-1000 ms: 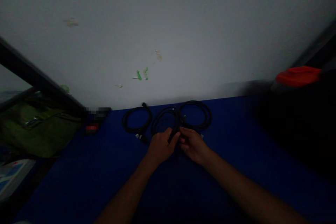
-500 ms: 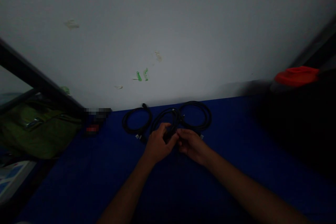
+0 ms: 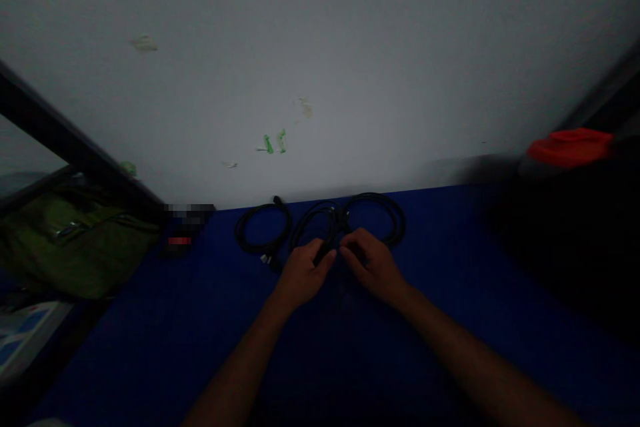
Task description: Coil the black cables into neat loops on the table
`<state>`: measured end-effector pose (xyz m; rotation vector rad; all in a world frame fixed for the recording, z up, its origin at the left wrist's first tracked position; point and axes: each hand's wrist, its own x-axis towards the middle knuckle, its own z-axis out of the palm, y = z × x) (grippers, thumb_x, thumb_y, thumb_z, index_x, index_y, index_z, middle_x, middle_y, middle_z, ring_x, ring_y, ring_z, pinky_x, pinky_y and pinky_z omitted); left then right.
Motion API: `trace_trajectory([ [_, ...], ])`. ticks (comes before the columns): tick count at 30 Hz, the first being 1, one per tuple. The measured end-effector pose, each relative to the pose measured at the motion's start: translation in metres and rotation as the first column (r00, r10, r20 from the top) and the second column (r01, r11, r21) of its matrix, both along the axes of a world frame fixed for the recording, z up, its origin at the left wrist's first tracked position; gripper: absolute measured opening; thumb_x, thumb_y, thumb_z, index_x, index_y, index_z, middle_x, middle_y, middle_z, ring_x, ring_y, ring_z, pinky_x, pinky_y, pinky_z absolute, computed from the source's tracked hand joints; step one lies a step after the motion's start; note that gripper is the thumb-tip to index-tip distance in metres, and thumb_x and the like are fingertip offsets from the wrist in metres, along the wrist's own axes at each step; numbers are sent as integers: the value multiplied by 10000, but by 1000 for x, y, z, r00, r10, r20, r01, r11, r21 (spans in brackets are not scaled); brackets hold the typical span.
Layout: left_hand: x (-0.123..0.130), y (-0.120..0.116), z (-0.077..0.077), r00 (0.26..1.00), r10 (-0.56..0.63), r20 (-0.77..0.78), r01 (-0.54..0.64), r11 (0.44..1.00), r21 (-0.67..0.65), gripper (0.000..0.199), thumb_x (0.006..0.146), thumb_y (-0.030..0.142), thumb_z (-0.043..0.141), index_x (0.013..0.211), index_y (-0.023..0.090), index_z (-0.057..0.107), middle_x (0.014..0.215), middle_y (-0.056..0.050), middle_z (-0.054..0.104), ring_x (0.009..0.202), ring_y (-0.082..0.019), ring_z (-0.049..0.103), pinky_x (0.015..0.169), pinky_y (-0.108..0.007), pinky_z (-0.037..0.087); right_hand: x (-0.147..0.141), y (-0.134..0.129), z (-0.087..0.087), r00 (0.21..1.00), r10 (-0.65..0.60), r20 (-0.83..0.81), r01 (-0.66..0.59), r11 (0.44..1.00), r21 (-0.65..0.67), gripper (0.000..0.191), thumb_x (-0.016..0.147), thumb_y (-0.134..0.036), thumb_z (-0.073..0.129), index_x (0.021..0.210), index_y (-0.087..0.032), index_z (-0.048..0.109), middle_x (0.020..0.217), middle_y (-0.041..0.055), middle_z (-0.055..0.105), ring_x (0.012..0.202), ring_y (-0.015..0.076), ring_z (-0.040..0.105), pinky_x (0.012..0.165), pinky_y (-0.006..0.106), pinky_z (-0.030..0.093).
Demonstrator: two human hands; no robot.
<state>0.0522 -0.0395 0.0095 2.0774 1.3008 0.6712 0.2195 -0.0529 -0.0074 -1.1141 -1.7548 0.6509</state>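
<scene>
So, pale wall, then blue surface, with three black cable coils lined up near the wall. Left hand has its grip part-closed on the middle coil; right hand is loosely curled beside it, can't tell if holding anything.

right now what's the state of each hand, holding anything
Left hand: closed on the middle black cable coil.
Right hand: fingers curled near that coil; too dark to tell if it grips anything.
</scene>
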Motion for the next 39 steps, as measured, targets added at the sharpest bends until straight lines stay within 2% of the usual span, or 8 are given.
trace_trajectory([
  [2,-1,0,-1,999,-25,39,27,999,-44,360,851,471,394,676,169,483,557,33,490,515,-113,463,500,-225,318,2,-1,0,982,0,191,-32,986,165,114,861,-226,454,904,-183,550,827,64,552,743,159,538,651,285,445],
  [6,-1,0,-1,996,-46,82,53,995,-79,390,861,479,370,636,171,451,530,42,472,492,-102,452,500,-221,312,3,0,-5,946,-25,323,-57,969,240,133,880,-203,419,923,-171,541,825,71,545,713,153,538,629,269,446],
  [13,-2,1,-4,989,-55,141,70,992,-105,386,857,467,383,621,168,440,529,49,438,495,-93,425,500,-215,308,3,0,-6,927,-73,368,-29,964,265,120,867,-201,431,869,-164,545,761,56,549,652,141,530,582,249,425],
  [18,1,1,-3,991,7,133,0,998,-56,369,830,490,425,700,155,508,574,39,459,529,-100,430,496,-216,309,3,0,-1,961,-123,247,50,957,284,128,857,-205,429,809,-173,543,721,47,554,635,135,529,577,245,421],
  [24,5,-4,1,938,85,335,-21,982,-189,416,859,487,368,1027,146,537,485,48,494,402,-88,421,421,-194,312,1,7,-5,976,-192,106,191,981,16,116,765,-219,520,657,-178,514,609,5,547,556,120,519,514,222,396],
  [28,5,-5,-2,877,104,469,51,951,-306,467,880,464,300,1166,134,466,517,31,539,336,-75,398,351,-180,284,-5,8,-9,983,-181,27,182,950,-254,119,731,-239,520,630,-177,509,541,-15,530,457,109,496,428,210,370],
  [33,7,-3,-6,884,116,453,47,942,-332,430,861,389,359,1201,134,430,561,27,561,322,-71,408,336,-179,300,-15,7,-10,946,-217,-241,70,862,-503,116,678,-264,530,610,-179,488,520,-44,498,333,77,430,325,199,343],
  [39,5,-4,-2,906,73,418,54,957,-285,387,848,420,414,1087,134,517,626,18,546,363,-51,401,364,-177,293,-13,5,-5,836,-199,-512,-128,836,-533,205,662,-326,602,602,-172,482,495,-73,458,325,49,394,309,175,342],
])
